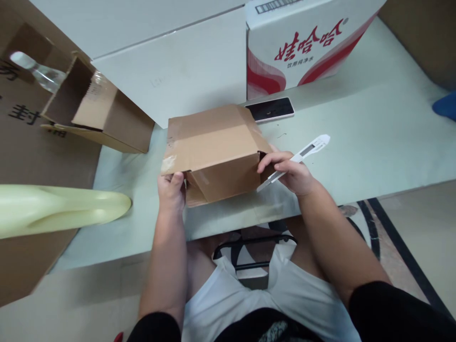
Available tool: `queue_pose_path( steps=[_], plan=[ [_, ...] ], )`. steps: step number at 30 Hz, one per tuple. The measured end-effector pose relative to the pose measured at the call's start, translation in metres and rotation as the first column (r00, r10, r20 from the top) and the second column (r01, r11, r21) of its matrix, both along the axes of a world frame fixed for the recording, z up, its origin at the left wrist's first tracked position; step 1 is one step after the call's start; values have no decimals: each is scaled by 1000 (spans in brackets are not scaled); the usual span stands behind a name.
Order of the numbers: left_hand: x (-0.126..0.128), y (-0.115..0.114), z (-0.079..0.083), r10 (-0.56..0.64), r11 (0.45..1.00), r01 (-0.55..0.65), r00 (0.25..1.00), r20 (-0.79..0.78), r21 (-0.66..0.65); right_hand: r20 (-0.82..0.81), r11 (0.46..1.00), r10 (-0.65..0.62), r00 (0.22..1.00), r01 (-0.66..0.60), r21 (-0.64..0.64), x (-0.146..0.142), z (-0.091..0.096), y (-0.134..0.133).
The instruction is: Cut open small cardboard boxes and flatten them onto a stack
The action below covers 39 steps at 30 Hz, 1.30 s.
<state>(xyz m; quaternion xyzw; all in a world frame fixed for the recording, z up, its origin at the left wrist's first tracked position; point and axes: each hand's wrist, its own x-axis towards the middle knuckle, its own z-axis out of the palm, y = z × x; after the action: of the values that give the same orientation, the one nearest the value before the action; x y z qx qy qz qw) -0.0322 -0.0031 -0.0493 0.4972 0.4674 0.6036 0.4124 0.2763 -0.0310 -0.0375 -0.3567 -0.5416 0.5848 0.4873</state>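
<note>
A brown cardboard box (213, 137) rests on the pale green tabletop in front of me, with strips of clear tape near its left edge. My left hand (171, 189) is closed on the box's near left corner, thumb on top. At the near right corner is my right hand (290, 173), its fingers closed around a white utility knife (308, 148). The blade extends towards the lower left, beside the box's front face. Fingertips of that same hand also touch the box's right edge. The inside of the box is mostly hidden.
Behind the box lies a phone (272, 109). A white carton with red lettering (295, 47) and a plain white box (199, 61) stand at the back. On the left are a tall narrow carton (124, 116), a clear bottle (46, 76) and a pale yellow object (64, 209).
</note>
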Motion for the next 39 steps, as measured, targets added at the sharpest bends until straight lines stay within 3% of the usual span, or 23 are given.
queue_pose_path(
  steps=[5,13,21,29,34,39],
  plan=[
    [1,-2,0,45,999,-43,998,40,-33,121,996,-90,989,86,38,-1,-1,0],
    [6,-2,3,40,999,-39,997,59,-4,127,989,-143,982,146,-13,-3,-2,-2],
    [6,-4,3,42,998,-42,999,11,54,67,919,-389,919,381,103,-3,-4,0],
    [7,-4,4,79,994,-80,997,19,68,-65,957,-288,955,289,1,-6,4,-2],
    [-1,-6,9,-90,995,93,992,87,-26,-65,953,-302,951,301,-22,-8,6,-4],
    [-5,-7,15,-147,987,155,976,159,-42,-1,947,-319,948,318,37,-8,5,-5]
  ],
)
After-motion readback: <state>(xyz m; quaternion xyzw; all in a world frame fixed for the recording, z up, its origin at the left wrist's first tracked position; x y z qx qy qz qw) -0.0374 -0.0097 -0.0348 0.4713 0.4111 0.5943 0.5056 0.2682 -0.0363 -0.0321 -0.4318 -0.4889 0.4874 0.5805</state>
